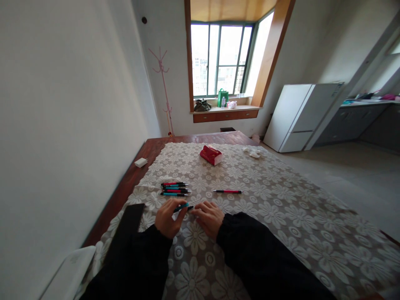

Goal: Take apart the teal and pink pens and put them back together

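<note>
Low over the tablecloth, my left hand (168,218) is closed in a pinch on a blue pen barrel (183,206). My right hand (208,217) comes in from the other side, its fingertips closed at a small black pen part (190,208) beside the blue barrel. Whether the two parts are joined is too small to tell. Beyond my left hand lies a row of several red-and-black and blue-and-black pens (174,189), side by side. A single red-and-black pen (228,191) rests apart from them, beyond my right hand.
A lace flower-patterned tablecloth (265,187) covers most of the wooden table (125,183). On it are a red tissue pack (211,155), crumpled white tissues (252,153) and a dark flat object (126,225) by my left forearm. A white adapter (141,162) sits near the wall.
</note>
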